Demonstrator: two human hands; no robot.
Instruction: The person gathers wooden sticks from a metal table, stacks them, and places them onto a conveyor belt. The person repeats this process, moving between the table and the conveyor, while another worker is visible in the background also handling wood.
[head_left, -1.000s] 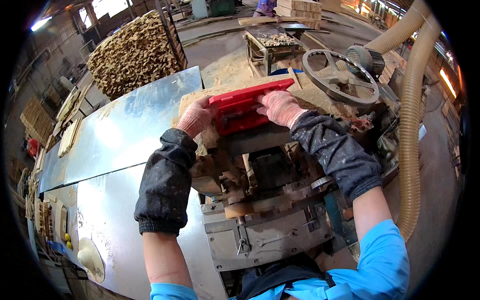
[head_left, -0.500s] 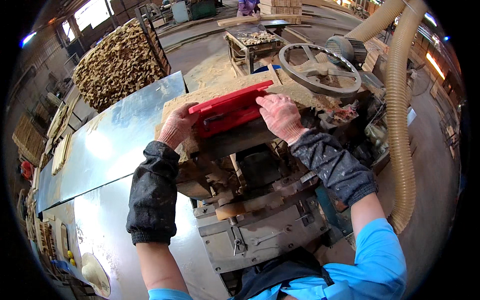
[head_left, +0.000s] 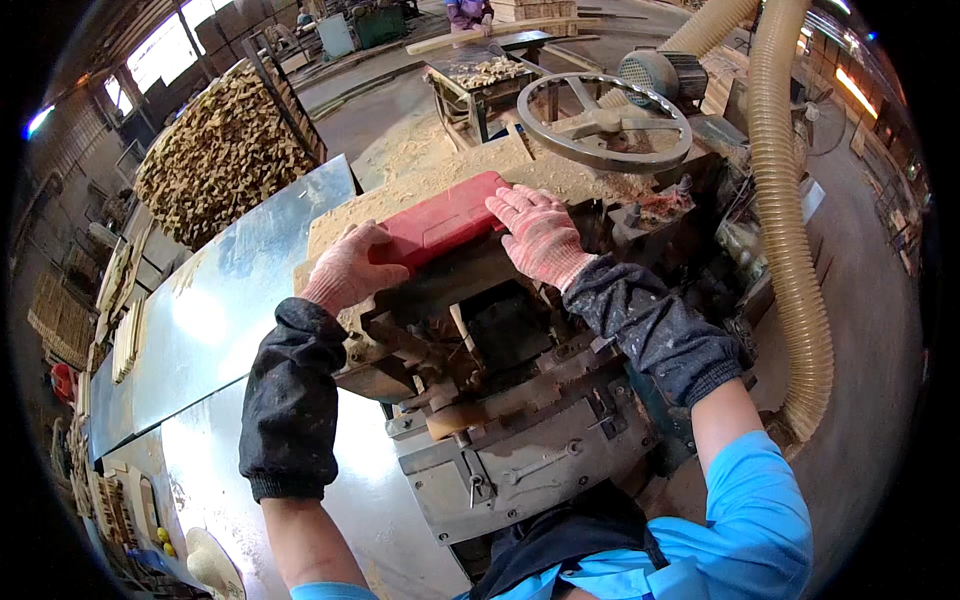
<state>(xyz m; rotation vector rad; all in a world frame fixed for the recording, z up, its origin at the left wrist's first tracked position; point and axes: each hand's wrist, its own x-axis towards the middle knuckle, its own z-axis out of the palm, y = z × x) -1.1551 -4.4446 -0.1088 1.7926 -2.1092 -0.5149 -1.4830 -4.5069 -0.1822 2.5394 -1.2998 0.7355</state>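
Note:
A red plastic case (head_left: 440,220) lies closed on the dusty wooden top of a machine. Its left end sits between the thumb and fingers of my left hand (head_left: 350,265), in a pinkish work glove. My right hand (head_left: 540,235), gloved the same way, has its fingers stretched out and fairly flat against the case's right end. Dark sleeve covers reach over both forearms. What the case holds is hidden under its lid.
A large metal handwheel (head_left: 605,122) and a motor (head_left: 662,75) stand beyond my right hand. A ribbed hose (head_left: 785,220) hangs at the right. Sheet-metal tables (head_left: 215,270) extend left, near a wood stack (head_left: 220,150). A wrench (head_left: 543,464) lies on the machine's near plate.
The red case's raised lid has come down and the case is now closed. My right hand's fingers have flattened at its end, and my left thumb now shows at the front.

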